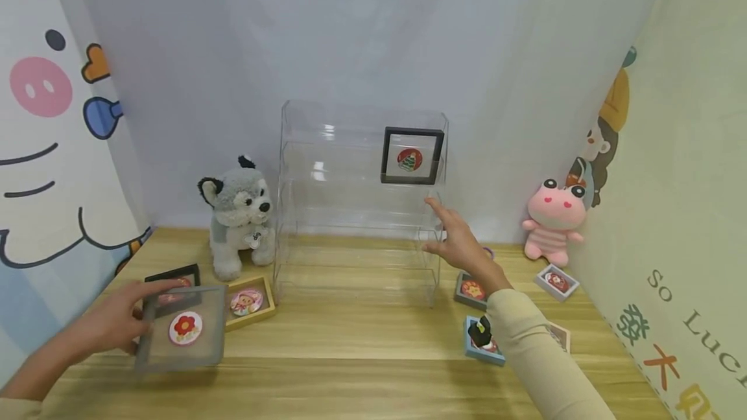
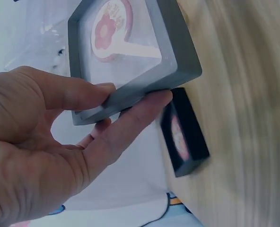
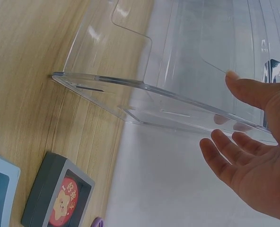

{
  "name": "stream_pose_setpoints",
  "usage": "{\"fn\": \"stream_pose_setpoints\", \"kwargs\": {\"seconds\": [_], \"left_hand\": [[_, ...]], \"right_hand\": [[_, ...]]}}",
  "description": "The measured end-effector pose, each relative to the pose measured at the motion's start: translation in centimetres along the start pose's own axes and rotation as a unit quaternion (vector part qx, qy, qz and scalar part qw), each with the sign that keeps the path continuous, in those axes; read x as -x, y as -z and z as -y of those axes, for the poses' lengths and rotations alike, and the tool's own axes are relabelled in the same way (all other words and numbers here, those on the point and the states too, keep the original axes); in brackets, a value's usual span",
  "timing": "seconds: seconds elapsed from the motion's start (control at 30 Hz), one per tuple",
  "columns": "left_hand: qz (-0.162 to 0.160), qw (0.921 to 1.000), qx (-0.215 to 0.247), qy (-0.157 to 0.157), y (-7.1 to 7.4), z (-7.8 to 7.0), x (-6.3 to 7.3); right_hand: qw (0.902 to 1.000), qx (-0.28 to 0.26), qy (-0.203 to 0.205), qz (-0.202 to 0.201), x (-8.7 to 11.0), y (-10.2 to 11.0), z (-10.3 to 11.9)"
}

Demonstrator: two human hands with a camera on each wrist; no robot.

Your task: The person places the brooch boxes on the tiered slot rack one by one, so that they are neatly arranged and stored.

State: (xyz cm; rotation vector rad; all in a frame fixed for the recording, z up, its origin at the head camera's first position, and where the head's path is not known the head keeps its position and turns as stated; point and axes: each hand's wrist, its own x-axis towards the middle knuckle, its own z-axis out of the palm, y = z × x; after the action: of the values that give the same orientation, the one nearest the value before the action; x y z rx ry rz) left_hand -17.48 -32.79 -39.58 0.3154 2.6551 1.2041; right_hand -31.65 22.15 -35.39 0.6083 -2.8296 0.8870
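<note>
My left hand (image 1: 113, 319) pinches a grey display frame (image 1: 213, 329) by its edge, thumb on one side and fingers on the other, as the left wrist view shows. A round badge with a red flower (image 1: 185, 328) sits inside it. At the right side of a clear acrylic tiered rack (image 1: 356, 290), my right hand (image 1: 458, 242) is held with thumb and fingers apart. In the right wrist view the rack's side panel (image 3: 178, 106) runs between them, with nothing gripped; touching or not, I cannot tell. A black frame with a tree badge (image 1: 412, 155) stands high on the rack's right.
Left of the rack sit a grey husky plush (image 1: 240, 212), a yellow frame (image 1: 270, 303) and a black frame (image 1: 192, 272). On the right lie a dark grey frame (image 1: 470, 290), a blue frame (image 1: 484, 350), a pale frame (image 1: 560, 336), a white frame (image 1: 556, 282) and a pink plush (image 1: 554, 219).
</note>
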Motion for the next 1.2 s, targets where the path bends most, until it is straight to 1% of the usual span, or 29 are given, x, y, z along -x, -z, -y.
{"fn": "stream_pose_setpoints", "kwargs": {"seconds": [0.03, 0.13, 0.27, 0.3, 0.4, 0.53, 0.63, 0.7, 0.8, 0.87, 0.93, 1.03, 1.1, 1.2], "left_hand": [[-0.002, 1.0, 0.008, -0.002, 0.1, -0.5, 0.0], [-0.014, 0.9996, 0.006, -0.026, 0.2, -2.0, -0.4], [-0.039, 0.9963, -0.038, -0.066, 0.5, -3.8, -1.1], [-0.04, 0.9954, -0.046, -0.074, 0.7, -4.2, -1.3], [-0.041, 0.9936, -0.057, -0.089, 1.0, -5.6, -1.9], [-0.055, 0.9879, -0.089, -0.114, 1.5, -7.6, -2.9], [-0.072, 0.9827, -0.116, -0.125, 1.8, -9.2, -3.7], [-0.076, 0.9817, -0.115, -0.132, 2.0, -10.1, -4.3], [-0.075, 0.9823, -0.103, -0.138, 2.3, -11.4, -5.1], [-0.078, 0.9804, -0.102, -0.149, 2.5, -12.3, -5.7], [-0.085, 0.9774, -0.11, -0.159, 2.7, -13.2, -6.2], [-0.097, 0.9703, -0.133, -0.177, 3.1, -14.4, -7.1], [-0.103, 0.9667, -0.145, -0.184, 3.2, -15.2, -7.6], [-0.106, 0.9654, -0.15, -0.185, 3.3, -16.2, -8.4]], "right_hand": [[1.0, 0.0, 0.0, 0.0, 0.0, 0.0, 0.0], [1.0, 0.0, -0.001, -0.003, 0.0, -0.1, -0.1], [1.0, -0.002, -0.003, -0.004, 0.0, -0.2, -0.2], [1.0, -0.002, -0.003, -0.003, 0.1, -0.2, -0.2], [1.0, -0.002, -0.003, 0.001, 0.1, -0.3, -0.2], [1.0, 0.001, -0.005, 0.001, 0.1, -0.4, -0.1], [1.0, 0.002, -0.005, -0.002, 0.1, -0.3, 0.0], [1.0, 0.002, -0.005, -0.003, 0.1, -0.3, 0.1], [1.0, -0.001, -0.006, -0.001, 0.1, -0.3, 0.1], [1.0, -0.002, -0.006, -0.002, 0.1, -0.3, 0.1], [1.0, -0.002, -0.004, -0.004, 0.1, -0.3, 0.1], [1.0, -0.002, 0.0, -0.009, 0.2, -0.3, 0.1], [0.9999, -0.003, 0.001, -0.012, 0.2, -0.3, 0.1], [0.9999, -0.004, 0.001, -0.013, 0.3, -0.3, 0.1]]}}
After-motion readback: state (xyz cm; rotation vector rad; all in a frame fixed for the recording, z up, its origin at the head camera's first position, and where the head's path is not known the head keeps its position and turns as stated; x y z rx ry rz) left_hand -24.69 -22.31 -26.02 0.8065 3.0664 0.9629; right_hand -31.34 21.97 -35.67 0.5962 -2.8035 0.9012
